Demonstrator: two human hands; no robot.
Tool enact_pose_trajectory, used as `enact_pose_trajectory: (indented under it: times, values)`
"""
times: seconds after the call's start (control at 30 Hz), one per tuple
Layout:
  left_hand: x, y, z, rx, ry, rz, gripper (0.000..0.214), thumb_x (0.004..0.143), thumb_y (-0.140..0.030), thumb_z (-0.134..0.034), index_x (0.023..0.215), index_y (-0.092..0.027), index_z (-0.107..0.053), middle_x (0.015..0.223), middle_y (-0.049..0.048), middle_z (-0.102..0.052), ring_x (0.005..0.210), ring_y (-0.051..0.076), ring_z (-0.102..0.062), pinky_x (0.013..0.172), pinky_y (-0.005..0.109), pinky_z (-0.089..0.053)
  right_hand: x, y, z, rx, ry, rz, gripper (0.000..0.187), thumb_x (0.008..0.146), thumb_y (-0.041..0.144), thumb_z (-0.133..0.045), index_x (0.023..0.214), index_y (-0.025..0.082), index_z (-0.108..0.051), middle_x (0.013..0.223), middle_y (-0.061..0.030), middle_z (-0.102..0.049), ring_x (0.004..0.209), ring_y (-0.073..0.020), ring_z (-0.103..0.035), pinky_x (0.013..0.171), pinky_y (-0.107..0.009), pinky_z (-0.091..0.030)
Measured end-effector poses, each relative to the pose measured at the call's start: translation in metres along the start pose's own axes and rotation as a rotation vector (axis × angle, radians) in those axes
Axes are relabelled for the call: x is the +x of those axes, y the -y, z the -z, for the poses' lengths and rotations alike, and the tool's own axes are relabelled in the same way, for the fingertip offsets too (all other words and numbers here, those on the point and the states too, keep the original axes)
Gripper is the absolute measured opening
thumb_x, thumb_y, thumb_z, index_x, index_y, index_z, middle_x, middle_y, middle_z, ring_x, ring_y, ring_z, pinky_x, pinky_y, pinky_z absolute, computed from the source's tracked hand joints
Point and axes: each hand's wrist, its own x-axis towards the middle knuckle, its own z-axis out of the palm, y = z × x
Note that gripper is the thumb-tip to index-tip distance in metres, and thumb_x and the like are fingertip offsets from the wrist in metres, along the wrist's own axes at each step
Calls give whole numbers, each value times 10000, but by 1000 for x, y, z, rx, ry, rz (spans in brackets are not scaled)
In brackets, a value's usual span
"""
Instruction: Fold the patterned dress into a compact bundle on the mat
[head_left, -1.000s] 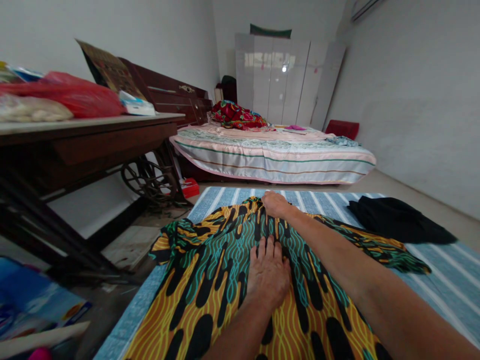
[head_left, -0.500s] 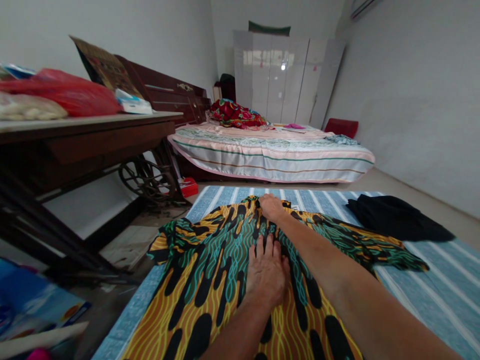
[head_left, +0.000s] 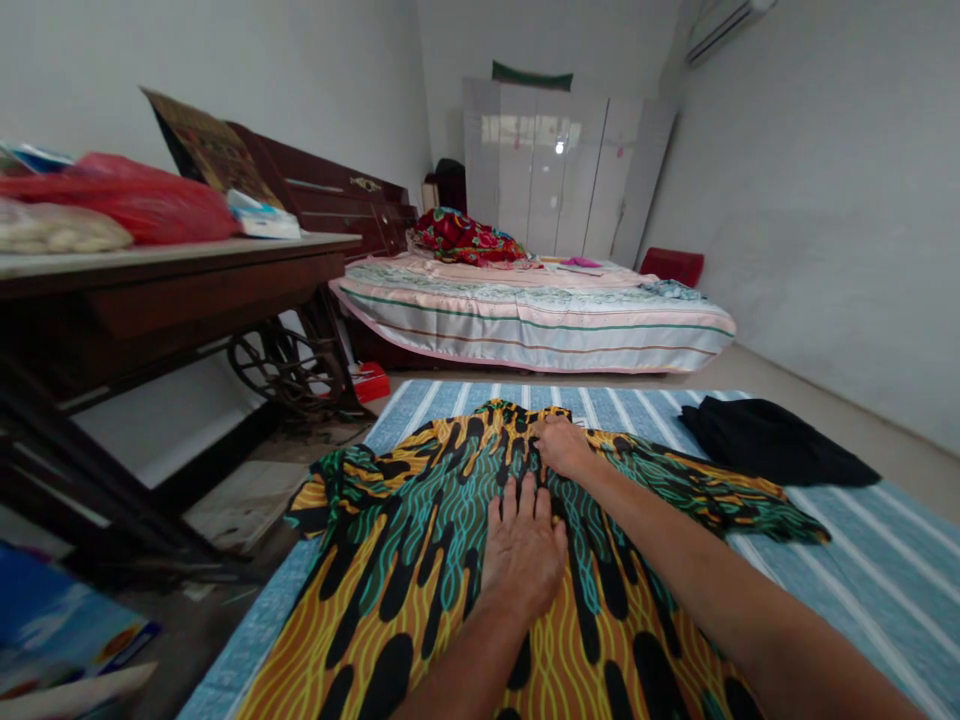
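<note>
A garment (head_left: 405,560) patterned in orange, green and black lies spread on a blue striped mat (head_left: 885,580). My left hand (head_left: 523,545) rests flat on the middle of the garment, fingers stretched out and together. My right hand (head_left: 564,446) lies farther up near the collar, fingers curled down onto the cloth; whether it pinches the fabric I cannot make out.
A black cloth (head_left: 772,455) lies on the mat to the right. A dark treadle sewing table (head_left: 172,290) with bags on top stands at the left. Beyond the mat is a low bed (head_left: 532,320), with white wardrobes (head_left: 562,180) behind it. Papers (head_left: 67,650) lie at the lower left.
My right hand has slid back toward me along the garment from its top edge. The left hand has stayed flat in place. The view has shifted slightly.
</note>
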Motion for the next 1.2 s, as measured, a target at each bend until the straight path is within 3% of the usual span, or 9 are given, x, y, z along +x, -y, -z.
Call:
enact_pose_trajectory:
  times: [0.1, 0.23, 0.4, 0.6, 0.8, 0.93, 1.07, 1.13, 1.2]
  values:
    - [1, 1, -1, 14, 13, 0, 495, 891, -411, -295, 1314, -204, -448, 1466, 56, -322, 1349, 272, -240, 1071, 485, -222, 17, 2, 1, -1, 37, 22, 164, 868, 217, -512, 929, 139, -643, 1013, -109, -638, 995, -217, -572, 825, -330, -435]
    - [1, 0, -1, 32, 4, -9, 488, 892, -409, -295, 1306, -202, -452, 1466, 62, -322, 1345, 278, -246, 1068, 491, -222, 26, 5, 6, 24, 37, 19, 217, 894, 290, -503, 1018, 142, -602, 1034, -74, -637, 992, -203, -581, 870, -401, -429]
    - [2, 0, -1, 32, 5, -3, 494, 888, -408, -303, 1311, -200, -453, 1466, 77, -318, 1349, 280, -237, 1065, 483, -226, 23, 6, 9, 121, -31, -90, 254, 855, 137, -446, 1066, 148, -587, 961, -139, -671, 958, -228, -619, 784, -319, -449]
    - [4, 3, 2, 43, 37, -6, 527, 890, -397, -283, 1353, -180, -410, 1467, 97, -311, 1356, 293, -216, 1068, 481, -206, -22, 20, 12, 356, -138, -72, 236, 872, 196, -421, 1039, 216, -587, 1026, -58, -662, 958, -179, -611, 788, -272, -456]
    - [6, 6, 14, 68, 165, -44, 633, 785, -244, -419, 1399, -124, -324, 1452, 130, -331, 1348, 302, -236, 1068, 465, -215, -82, 37, -5, 617, -202, 31, 299, 889, 127, -341, 1066, 213, -567, 1029, -8, -666, 941, -94, -611, 826, -194, -452]
    - [19, 17, 27, -57, 215, -28, 602, 770, -211, -402, 1369, -164, -377, 1423, 94, -391, 1311, 271, -322, 1042, 456, -282, -87, 36, -17, 756, -266, 43, 295, 905, 157, -322, 1116, 177, -528, 1088, -48, -640, 1006, -107, -586, 889, -234, -439]
    - [42, 39, 46, -195, 312, -139, 426, 770, -183, -411, 1162, -230, -571, 1193, 15, -618, 1101, 159, -544, 940, 287, -411, -85, 35, -26, 806, -272, 49, 327, 878, 148, -354, 1168, 189, -499, 1141, -68, -613, 1051, -147, -566, 925, -315, -429]
    - [52, 53, 53, -158, 277, -158, 356, 784, -172, -410, 1065, -246, -614, 1089, -22, -665, 1015, 118, -584, 890, 213, -426, -87, 37, -27, 765, -263, 56, 386, 830, 130, -423, 1207, 189, -477, 1193, -84, -581, 1100, -171, -534, 957, -346, -403]
    - [61, 67, 55, -71, 198, -109, 326, 799, -169, -408, 1045, -220, -615, 1091, 4, -659, 1036, 127, -573, 914, 215, -407, -91, 41, -25, 673, -245, 90, 402, 797, 126, -471, 1194, 184, -493, 1176, -88, -581, 1103, -184, -520, 964, -344, -391]
